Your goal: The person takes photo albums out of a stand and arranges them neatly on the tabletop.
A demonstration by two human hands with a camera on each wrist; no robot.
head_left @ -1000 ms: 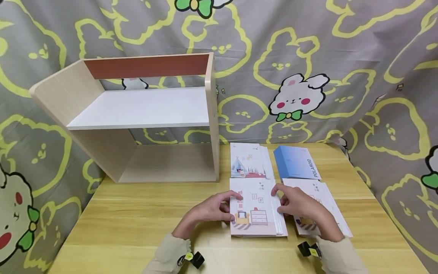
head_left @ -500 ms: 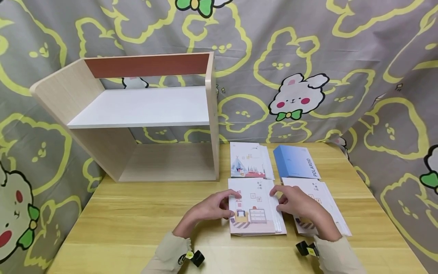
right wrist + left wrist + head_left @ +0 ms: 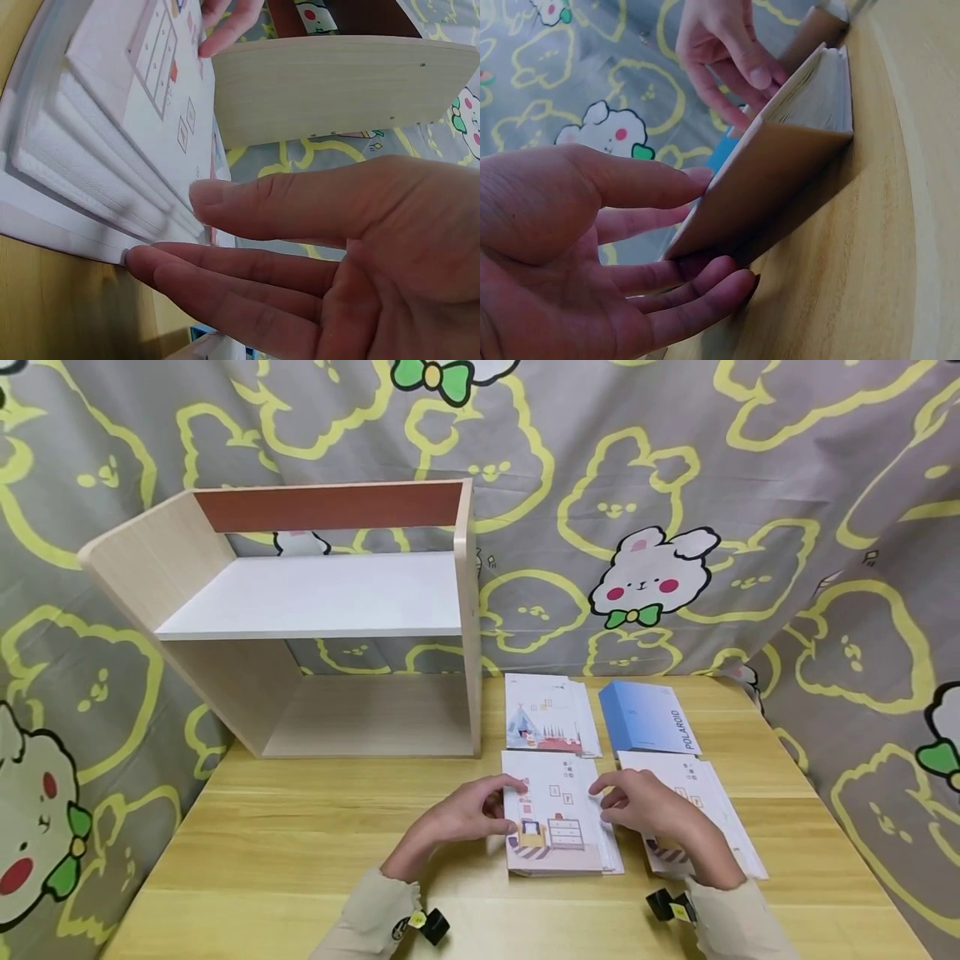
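Observation:
A white photo album [image 3: 558, 852] with a printed room drawing lies at the front of the table, its spine to the left. My left hand [image 3: 467, 812] grips the spine side, thumb on the cover edge and fingers low along the spine [image 3: 757, 180]. On the opposite side, my right hand [image 3: 648, 807] pinches the open edge; its thumb touches the front cover and a fingertip meets the back cover. Between the covers, thick pale pages [image 3: 90, 150] fan slightly apart. Part of a second white album [image 3: 723, 827] is hidden under my right forearm.
A two-level wooden shelf [image 3: 307, 597] stands at the back left. Behind the held album lie a white album with a tent picture [image 3: 543, 714] and a blue album marked POLAROID [image 3: 652, 714]. A patterned curtain [image 3: 547, 468] borders the wooden table [image 3: 300, 860].
Both hands keep their places on the album. My right hand and the album's open edge have shifted slightly left, and the head view has moved a little.

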